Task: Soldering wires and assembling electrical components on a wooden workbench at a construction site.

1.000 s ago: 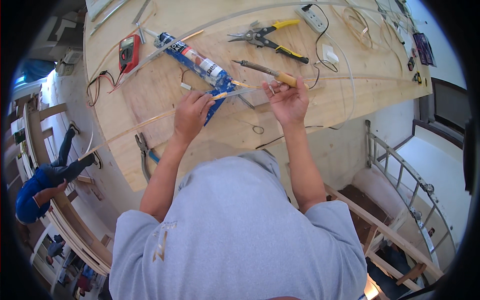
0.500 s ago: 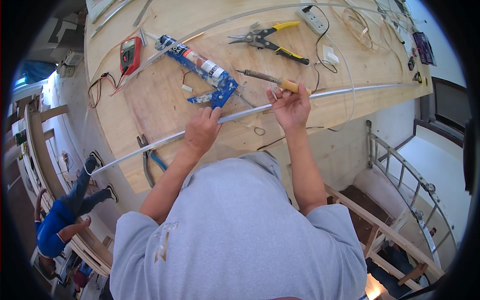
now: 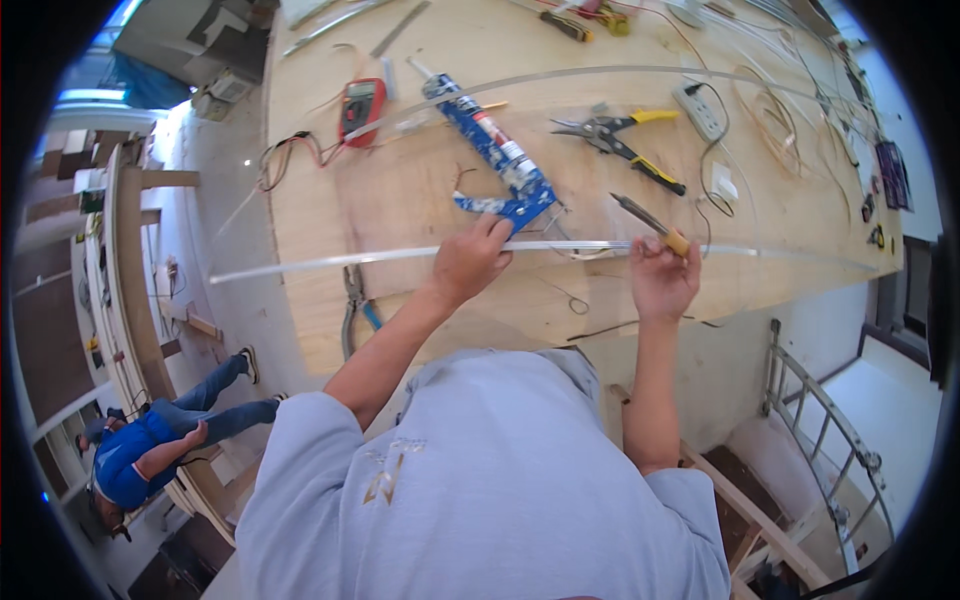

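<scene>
A long, thin, pale strip [image 3: 390, 255] runs nearly level across the front of the wooden table, its left end reaching past the table's edge. My left hand [image 3: 470, 264] is closed on the strip, next to the blue handle of a caulking gun [image 3: 497, 150]. In the fingers of my right hand [image 3: 663, 285] is a soldering iron [image 3: 640, 215] with a yellowish handle, its tip pointing up and to the left. That hand is also at the strip; whether its fingers pinch the strip as well cannot be made out.
Pliers [image 3: 350, 312] lie partly under the strip. Farther back are a red multimeter [image 3: 362, 110], yellow-handled snips [image 3: 625, 143] and a white power strip [image 3: 702, 112]. A metal ladder [image 3: 825, 430] is at the right. Another person in blue [image 3: 135, 455] is at the far left.
My view has shifted, so the table and both hands appear farther right. The strip now looks more level. Both hands keep their holds, and the soldering iron now points more steeply upward.
</scene>
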The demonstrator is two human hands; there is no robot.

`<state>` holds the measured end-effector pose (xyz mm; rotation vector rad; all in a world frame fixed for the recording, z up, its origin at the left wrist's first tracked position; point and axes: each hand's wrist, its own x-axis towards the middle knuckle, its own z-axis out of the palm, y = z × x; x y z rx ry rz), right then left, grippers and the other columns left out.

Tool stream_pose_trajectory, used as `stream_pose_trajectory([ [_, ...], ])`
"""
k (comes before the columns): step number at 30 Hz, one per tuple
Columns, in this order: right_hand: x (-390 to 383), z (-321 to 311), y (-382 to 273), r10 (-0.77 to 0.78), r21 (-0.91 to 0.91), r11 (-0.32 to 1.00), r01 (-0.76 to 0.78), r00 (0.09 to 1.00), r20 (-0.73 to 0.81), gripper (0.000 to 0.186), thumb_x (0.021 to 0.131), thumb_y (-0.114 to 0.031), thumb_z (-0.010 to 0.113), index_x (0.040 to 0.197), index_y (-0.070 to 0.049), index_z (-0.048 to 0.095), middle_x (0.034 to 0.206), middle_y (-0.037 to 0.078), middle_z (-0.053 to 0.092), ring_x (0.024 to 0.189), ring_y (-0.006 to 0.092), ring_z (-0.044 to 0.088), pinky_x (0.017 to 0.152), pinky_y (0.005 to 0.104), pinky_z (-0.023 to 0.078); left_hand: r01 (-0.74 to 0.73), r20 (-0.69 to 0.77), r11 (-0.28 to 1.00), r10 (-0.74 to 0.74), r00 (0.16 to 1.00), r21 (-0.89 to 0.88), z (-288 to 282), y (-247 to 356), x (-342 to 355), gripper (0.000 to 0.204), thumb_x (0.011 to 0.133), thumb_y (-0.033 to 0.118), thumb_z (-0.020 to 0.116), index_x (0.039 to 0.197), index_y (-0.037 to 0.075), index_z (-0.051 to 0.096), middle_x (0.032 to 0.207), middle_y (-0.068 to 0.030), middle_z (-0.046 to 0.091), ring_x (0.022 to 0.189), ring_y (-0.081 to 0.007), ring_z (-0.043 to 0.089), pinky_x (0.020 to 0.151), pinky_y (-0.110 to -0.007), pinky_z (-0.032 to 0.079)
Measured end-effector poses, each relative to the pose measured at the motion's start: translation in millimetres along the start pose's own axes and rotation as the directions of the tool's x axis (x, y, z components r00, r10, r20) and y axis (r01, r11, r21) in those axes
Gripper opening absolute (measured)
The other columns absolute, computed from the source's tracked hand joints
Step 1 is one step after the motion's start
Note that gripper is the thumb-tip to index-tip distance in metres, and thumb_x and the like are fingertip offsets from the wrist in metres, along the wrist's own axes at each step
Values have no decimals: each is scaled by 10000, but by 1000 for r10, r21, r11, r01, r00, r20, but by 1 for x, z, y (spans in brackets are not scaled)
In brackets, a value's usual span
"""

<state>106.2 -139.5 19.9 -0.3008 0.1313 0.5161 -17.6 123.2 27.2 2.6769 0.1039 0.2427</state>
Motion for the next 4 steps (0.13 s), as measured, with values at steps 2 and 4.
stream_pose_trajectory([
  [2,-3,-7,-3,-38,15,999,38,999,24,364,955,-361,487,1084,-62,649,843,66,674,835,221,591,929,468,457,4,7,1000,-4,1000,3,-12,-2,14,384,674,111,707,1029,86,563,919,-97,565,810,-301,628,627,-400,523],
  [4,0,-12,1,-28,22,999,25,990,136,402,951,-396,496,1133,-64,631,853,86,679,862,235,608,943,491,454,10,51,996,-14,999,88,-28,-4,38,488,693,120,708,1147,87,533,1018,-128,554,816,-315,633,639,-404,539],
])
